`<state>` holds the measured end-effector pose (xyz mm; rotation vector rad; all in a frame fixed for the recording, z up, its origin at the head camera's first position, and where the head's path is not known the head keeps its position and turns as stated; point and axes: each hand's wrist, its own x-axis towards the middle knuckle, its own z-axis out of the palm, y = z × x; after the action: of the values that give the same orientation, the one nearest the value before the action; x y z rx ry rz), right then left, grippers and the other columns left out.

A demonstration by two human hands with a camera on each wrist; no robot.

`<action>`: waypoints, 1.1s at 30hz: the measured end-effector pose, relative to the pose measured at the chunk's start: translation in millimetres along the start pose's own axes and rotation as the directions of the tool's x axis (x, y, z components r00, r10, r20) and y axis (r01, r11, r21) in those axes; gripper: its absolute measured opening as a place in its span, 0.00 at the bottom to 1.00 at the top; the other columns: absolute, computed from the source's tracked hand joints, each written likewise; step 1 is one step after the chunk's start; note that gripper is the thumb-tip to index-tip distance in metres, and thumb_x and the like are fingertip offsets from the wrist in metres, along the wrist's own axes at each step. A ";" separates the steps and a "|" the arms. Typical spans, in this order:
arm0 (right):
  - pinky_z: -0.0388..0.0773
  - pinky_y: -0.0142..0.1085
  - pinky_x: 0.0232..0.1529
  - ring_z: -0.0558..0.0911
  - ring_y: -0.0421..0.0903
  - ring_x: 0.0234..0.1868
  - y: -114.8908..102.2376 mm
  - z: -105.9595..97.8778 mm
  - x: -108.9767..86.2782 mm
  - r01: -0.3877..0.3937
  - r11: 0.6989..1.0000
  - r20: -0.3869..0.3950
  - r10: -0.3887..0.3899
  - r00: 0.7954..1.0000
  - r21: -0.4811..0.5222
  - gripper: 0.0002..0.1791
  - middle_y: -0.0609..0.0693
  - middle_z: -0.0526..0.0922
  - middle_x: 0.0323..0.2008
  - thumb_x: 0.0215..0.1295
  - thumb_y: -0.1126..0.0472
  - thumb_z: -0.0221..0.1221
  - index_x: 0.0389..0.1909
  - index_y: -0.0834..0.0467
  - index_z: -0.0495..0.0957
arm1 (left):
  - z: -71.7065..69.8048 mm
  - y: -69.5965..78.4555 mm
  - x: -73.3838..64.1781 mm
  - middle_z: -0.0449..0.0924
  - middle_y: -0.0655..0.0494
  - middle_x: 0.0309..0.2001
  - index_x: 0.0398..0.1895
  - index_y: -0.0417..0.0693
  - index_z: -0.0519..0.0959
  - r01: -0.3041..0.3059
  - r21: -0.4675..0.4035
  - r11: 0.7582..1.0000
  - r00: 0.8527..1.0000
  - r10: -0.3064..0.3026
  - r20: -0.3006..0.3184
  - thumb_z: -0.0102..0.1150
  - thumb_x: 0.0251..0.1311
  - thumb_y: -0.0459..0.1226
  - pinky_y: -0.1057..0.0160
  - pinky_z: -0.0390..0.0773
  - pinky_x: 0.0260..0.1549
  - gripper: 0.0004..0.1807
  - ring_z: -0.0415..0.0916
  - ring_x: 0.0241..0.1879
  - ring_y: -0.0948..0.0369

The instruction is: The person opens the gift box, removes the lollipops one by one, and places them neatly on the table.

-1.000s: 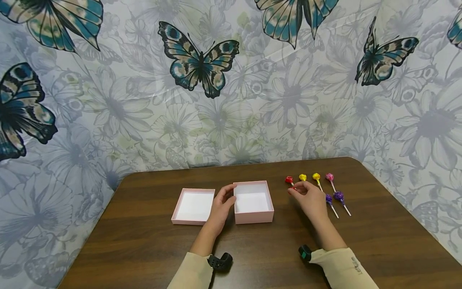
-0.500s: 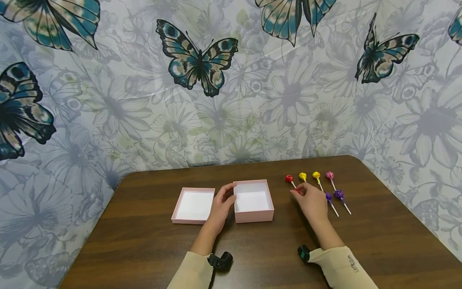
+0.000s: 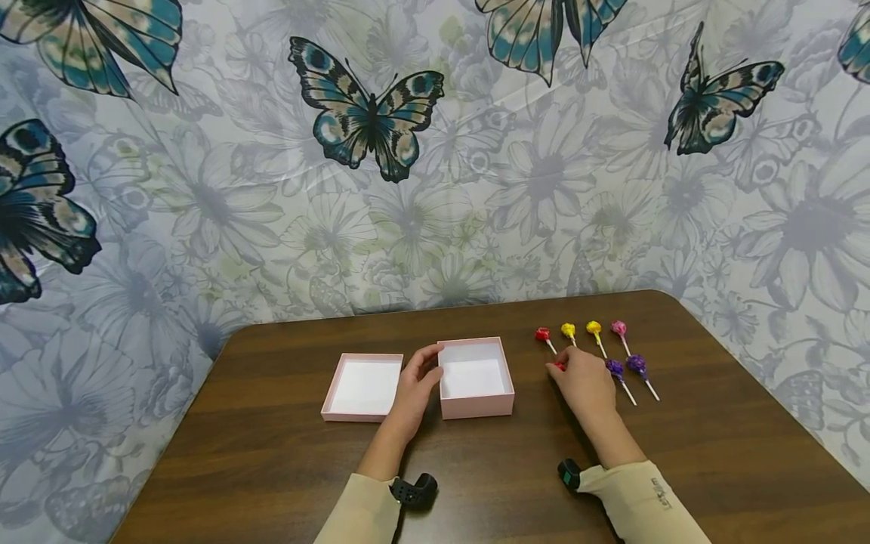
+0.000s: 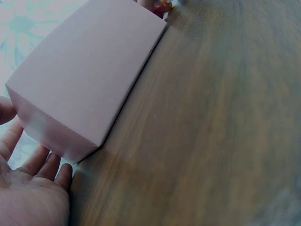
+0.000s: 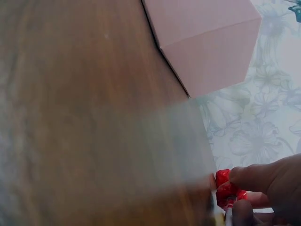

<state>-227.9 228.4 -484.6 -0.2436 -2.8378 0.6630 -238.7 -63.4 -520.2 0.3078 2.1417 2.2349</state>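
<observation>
My left hand (image 3: 413, 389) rests against the left wall of an open pink box (image 3: 477, 408) with a white inside. In the left wrist view its fairly straight fingers (image 4: 35, 162) touch the box's side. Right of the box, my right hand (image 3: 587, 384) pinches a red lollipop (image 5: 228, 194), whose head shows low at its fingertips. Another red lollipop (image 3: 542, 334) lies just beyond that hand. Two yellow lollipops (image 3: 594, 328), a pink one (image 3: 618, 328) and two purple ones (image 3: 637, 364) lie close by; the hand partly covers some sticks.
The pink box lid (image 3: 362, 387) lies with its white inside up, left of my left hand. All this stands on a brown wooden table (image 3: 272, 468). Behind the table's far edge hangs a cloth (image 3: 414, 249) printed with butterflies and flowers.
My right hand has shifted slightly toward me and lower, with the red lollipop in its fingers; the far red lollipop's stick shows more. The left hand stays at the box.
</observation>
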 end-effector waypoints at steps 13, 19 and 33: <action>0.78 0.44 0.26 0.80 0.51 0.27 -0.5 -0.2 1.6 -0.028 1.000 0.034 0.028 0.999 -0.011 0.18 0.58 0.87 0.33 0.63 0.50 0.67 0.39 0.62 0.84 | -2.1 -1.5 -0.2 0.65 0.49 0.72 0.69 0.47 0.69 0.005 0.000 1.000 1.000 -0.005 -0.007 0.50 0.71 0.33 0.48 0.64 0.72 0.23 0.61 0.73 0.50; 0.78 0.44 0.25 0.80 0.52 0.28 0.0 -0.2 0.9 -0.015 1.000 0.027 0.015 1.000 -0.025 0.20 0.59 0.87 0.33 0.62 0.48 0.67 0.41 0.63 0.83 | -1.7 -2.5 0.6 0.66 0.48 0.72 0.68 0.46 0.70 0.006 -0.008 1.000 1.000 -0.006 -0.010 0.51 0.70 0.32 0.47 0.63 0.73 0.23 0.61 0.74 0.50; 0.79 0.48 0.28 0.82 0.57 0.33 -1.7 -4.6 0.1 0.020 0.997 -0.019 -0.021 1.000 -0.069 0.22 0.62 0.82 0.39 0.63 0.44 0.65 0.44 0.60 0.82 | -1.9 -1.1 0.4 0.67 0.48 0.71 0.68 0.46 0.71 0.011 -0.005 1.000 1.000 -0.011 -0.020 0.51 0.69 0.31 0.47 0.63 0.72 0.23 0.61 0.73 0.50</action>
<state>-227.0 228.9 -479.9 -0.2304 -2.8436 0.5561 -239.6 -65.1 -521.3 0.2739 2.1419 2.2467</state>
